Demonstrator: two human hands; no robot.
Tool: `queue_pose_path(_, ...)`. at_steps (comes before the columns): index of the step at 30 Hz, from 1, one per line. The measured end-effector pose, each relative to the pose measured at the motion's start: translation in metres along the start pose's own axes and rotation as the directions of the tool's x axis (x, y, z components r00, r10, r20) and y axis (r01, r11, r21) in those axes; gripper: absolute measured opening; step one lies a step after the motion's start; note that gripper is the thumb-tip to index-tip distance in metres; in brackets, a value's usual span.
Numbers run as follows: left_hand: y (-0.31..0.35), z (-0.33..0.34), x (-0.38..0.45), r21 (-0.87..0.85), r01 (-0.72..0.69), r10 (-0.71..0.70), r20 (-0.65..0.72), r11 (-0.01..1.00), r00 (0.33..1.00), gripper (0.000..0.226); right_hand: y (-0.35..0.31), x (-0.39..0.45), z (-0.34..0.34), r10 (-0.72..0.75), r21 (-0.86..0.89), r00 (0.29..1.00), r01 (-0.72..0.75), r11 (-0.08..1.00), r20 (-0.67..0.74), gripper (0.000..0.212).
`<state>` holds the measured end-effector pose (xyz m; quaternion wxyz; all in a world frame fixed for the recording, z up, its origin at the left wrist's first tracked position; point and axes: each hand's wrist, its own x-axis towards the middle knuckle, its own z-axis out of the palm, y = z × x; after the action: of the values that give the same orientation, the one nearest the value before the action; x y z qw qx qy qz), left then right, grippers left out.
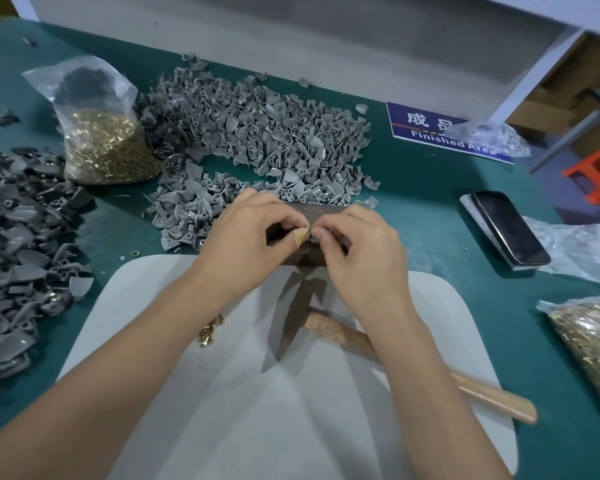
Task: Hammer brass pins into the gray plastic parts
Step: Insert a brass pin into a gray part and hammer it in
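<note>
Both hands, left hand (243,237) and right hand (357,247), pinch a small part at frame centre; seat the pin straight before lifting the hammer (329,329).

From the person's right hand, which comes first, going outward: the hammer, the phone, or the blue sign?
From the right hand:
1. Hammer, just below the wrist on the gray mat.
2. Phone, off to the right.
3. Blue sign, at the table's far edge, up and right.

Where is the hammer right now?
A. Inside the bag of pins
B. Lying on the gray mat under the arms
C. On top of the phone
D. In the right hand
B: the hammer lies on the gray mat, and neither hand holds it.
</note>
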<state>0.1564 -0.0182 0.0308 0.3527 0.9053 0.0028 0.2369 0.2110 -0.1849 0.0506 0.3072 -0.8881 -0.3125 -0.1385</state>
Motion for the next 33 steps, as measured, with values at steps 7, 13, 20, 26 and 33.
queue_pose_path(7,0.000,-0.001,0.000,-0.001,0.004,-0.004,-0.007,1.000,1.000,0.008,-0.001,0.001,-0.002,0.073,-0.093,0.997,-0.071,0.993,0.016,0.009)
queue_pose_path(13,0.000,0.000,0.001,-0.003,0.004,-0.004,0.006,1.000,1.000,0.008,0.003,0.003,0.000,0.151,0.082,0.987,-0.156,0.984,0.061,0.012)
queue_pose_path(20,0.001,-0.001,0.000,-0.015,0.010,-0.009,0.016,1.000,1.000,0.006,0.000,0.000,0.002,0.136,0.006,0.990,-0.136,0.991,0.028,0.011)
queue_pose_path(26,0.001,-0.001,0.000,-0.011,0.012,-0.012,0.017,1.000,1.000,0.005,-0.002,0.002,-0.003,0.086,-0.102,0.995,-0.081,0.991,0.045,0.012)
queue_pose_path(33,-0.001,-0.001,0.000,0.006,0.002,-0.002,0.006,1.000,1.000,0.007,-0.007,0.000,-0.003,-0.032,-0.246,0.997,0.047,0.968,0.065,0.018)
